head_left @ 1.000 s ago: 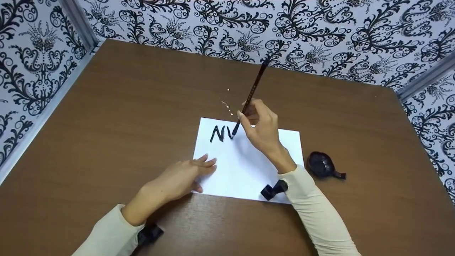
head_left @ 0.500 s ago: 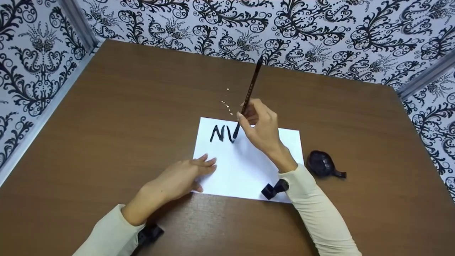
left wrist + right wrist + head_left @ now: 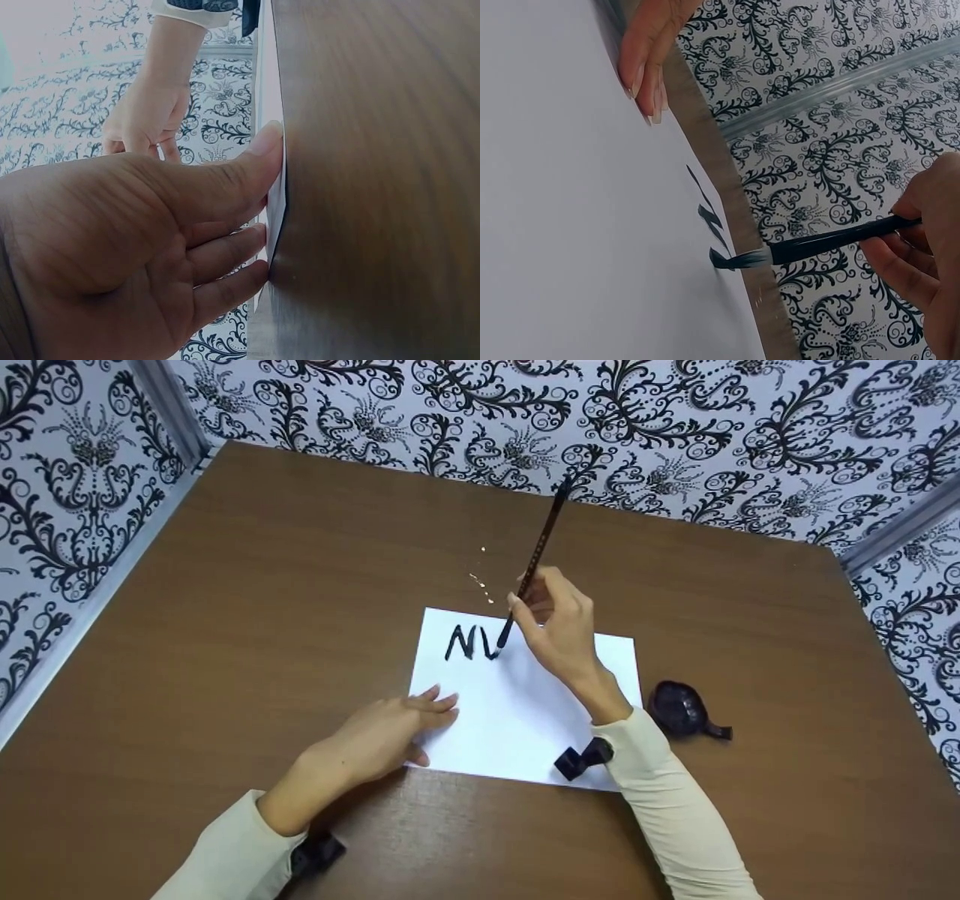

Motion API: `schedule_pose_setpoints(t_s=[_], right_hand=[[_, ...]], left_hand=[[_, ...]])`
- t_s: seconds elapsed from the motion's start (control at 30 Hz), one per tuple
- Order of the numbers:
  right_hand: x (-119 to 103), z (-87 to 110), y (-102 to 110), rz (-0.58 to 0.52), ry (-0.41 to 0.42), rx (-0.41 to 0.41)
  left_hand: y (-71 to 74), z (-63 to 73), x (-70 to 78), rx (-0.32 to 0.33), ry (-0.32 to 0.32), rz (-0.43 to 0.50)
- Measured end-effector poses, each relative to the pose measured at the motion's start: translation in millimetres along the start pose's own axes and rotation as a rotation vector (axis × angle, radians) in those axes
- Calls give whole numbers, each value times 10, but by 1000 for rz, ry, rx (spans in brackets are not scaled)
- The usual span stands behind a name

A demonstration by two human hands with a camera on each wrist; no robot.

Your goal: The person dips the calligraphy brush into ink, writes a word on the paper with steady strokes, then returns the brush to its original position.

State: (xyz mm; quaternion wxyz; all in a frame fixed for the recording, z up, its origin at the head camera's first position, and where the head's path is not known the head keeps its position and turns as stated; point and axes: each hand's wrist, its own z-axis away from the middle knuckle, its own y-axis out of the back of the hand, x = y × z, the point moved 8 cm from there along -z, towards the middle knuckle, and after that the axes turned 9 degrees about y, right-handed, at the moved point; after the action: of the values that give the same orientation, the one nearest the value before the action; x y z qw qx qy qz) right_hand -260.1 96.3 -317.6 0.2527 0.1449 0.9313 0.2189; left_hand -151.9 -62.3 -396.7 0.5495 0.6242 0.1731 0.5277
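My right hand (image 3: pixel 559 622) pinches a dark paintbrush (image 3: pixel 541 540) by its handle, thumb against fingertips, the brush leaning back to the right. Its inked bristles (image 3: pixel 742 259) touch the white sheet of paper (image 3: pixel 517 720) at the foot of a fresh black stroke (image 3: pixel 489 643). To the left of that stroke stands a black letter N (image 3: pixel 460 643). My left hand (image 3: pixel 394 731) rests on the sheet's lower left side with fingers extended; in the left wrist view its thumb (image 3: pixel 264 141) and fingertips press at the paper's edge.
A dark, glossy small dish (image 3: pixel 677 709) with a short handle stands right of the paper, beside my right sleeve. Small pale flecks (image 3: pixel 481 583) mark the brown table (image 3: pixel 262 607) beyond the sheet. Patterned walls (image 3: pixel 510 427) border the table at the back and sides.
The brush tip has moved down, then slightly right, so the second letter's stroke is longer and turns at its foot. My left hand stays in place on the paper.
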Motion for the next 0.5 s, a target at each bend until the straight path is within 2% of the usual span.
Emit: schedule_pose_setpoints(t_s=[0.27, 0.5], right_hand=[[35, -10, 37, 4, 15, 32], [88, -1, 75, 21, -1, 65]], left_hand=[[6, 7, 10, 28, -31, -23], [3, 4, 2, 20, -20, -18]])
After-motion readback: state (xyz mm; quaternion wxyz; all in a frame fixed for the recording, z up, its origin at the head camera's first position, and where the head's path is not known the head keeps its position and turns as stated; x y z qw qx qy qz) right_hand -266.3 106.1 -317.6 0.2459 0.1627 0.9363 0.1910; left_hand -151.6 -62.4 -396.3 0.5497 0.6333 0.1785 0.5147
